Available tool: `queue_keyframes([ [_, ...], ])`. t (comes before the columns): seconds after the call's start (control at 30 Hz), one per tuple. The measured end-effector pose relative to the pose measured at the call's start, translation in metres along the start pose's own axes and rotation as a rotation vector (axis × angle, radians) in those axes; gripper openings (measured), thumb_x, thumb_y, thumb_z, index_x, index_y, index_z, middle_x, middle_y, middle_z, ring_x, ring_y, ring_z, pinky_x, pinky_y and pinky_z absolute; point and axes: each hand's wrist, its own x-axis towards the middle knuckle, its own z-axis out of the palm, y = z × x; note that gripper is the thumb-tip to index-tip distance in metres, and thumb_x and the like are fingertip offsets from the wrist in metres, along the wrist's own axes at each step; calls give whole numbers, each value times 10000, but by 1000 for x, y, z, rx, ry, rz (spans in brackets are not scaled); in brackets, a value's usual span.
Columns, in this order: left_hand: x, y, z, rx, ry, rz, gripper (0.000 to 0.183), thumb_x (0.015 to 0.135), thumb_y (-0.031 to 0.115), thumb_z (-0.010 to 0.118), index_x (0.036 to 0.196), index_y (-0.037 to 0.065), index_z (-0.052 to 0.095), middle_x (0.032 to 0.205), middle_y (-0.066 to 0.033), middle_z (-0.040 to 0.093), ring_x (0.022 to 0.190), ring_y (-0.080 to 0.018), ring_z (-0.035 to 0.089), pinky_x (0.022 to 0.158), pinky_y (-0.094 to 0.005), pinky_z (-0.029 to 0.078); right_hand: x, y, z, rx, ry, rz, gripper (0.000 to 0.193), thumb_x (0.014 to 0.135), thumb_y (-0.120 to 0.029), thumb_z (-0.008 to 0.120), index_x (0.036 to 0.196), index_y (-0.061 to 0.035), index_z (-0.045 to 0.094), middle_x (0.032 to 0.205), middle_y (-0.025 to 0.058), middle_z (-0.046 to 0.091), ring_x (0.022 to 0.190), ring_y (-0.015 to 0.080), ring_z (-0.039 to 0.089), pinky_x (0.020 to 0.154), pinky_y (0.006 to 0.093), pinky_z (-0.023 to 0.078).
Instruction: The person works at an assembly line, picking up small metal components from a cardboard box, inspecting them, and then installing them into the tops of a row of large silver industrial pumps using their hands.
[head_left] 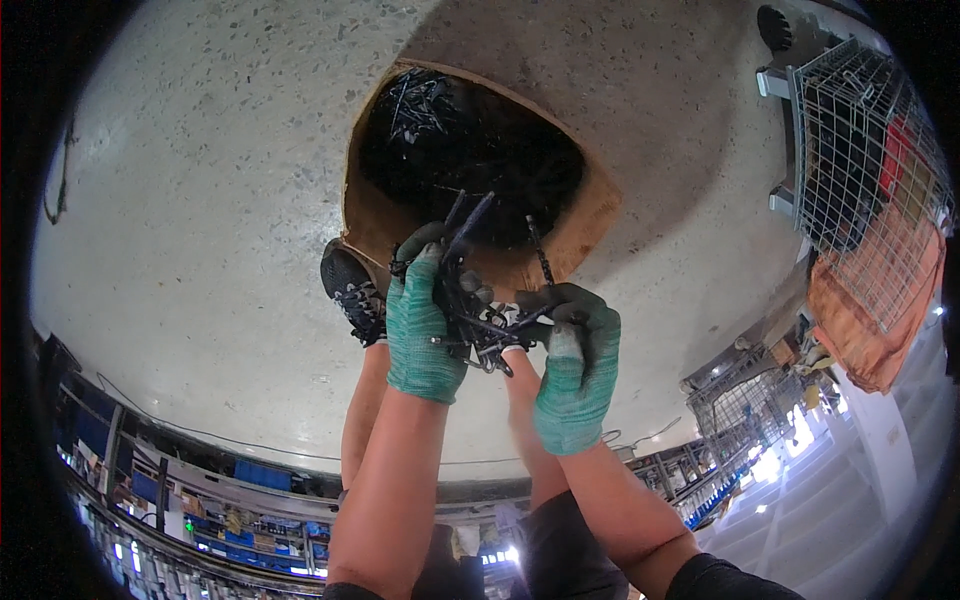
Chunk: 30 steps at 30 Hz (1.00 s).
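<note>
From the left we see stone-flecked floor (210, 180), a laced black shoe (350, 285), then our left grip (422, 330), gloved in green knit with dark fingers, curled around a tangled bunch (470, 318) of thin, dark pieces above the near edge of a bowed cardboard box (592, 225) holding dark slivers (420, 100). Our right grip (580, 365), gloved alike, pinches a slim, ridged rod (539, 250); farther right we see a wire-mesh cage (850, 130).
</note>
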Motion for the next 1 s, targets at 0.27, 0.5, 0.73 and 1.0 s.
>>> queue_keyframes([
  [0.27, -4, -4, 11, 130, -66, 23, 313, 1005, 123, 595, 1318, 135, 578, 1103, -41, 684, 834, -140, 654, 701, -308, 579, 7, 13, 5, -171, 17, -102, 403, 1053, -175, 534, 1429, -37, 484, 1353, 117, 587, 1205, 207, 559, 1033, 359, 451],
  [0.5, -15, -10, 12, 140, -115, -72, 248, 1024, 191, 607, 1266, 136, 614, 1109, -13, 662, 959, -92, 624, 856, -245, 520, 27, 25, 27, -387, -29, -281, 323, 1056, -177, 523, 1345, -33, 522, 1398, 122, 582, 1104, 182, 595, 980, 349, 491],
  [0.73, -13, -12, 0, 271, -219, 12, 357, 1055, 283, 594, 1377, 129, 576, 1288, -40, 630, 1168, -159, 595, 1016, -319, 509, 42, 30, 37, -621, -55, -404, 249, 1019, -178, 575, 1252, -91, 598, 1307, 166, 667, 1120, 304, 691, 967, 381, 533],
  [1.0, -12, -4, 5, 185, -113, -86, 288, 992, 143, 681, 1271, 111, 618, 1111, -20, 695, 899, -137, 686, 745, -277, 590, 65, -8, 14, 324, 28, 173, 215, 1000, -141, 611, 1189, -39, 608, 1199, 133, 706, 1107, 256, 673, 1026, 376, 518],
])
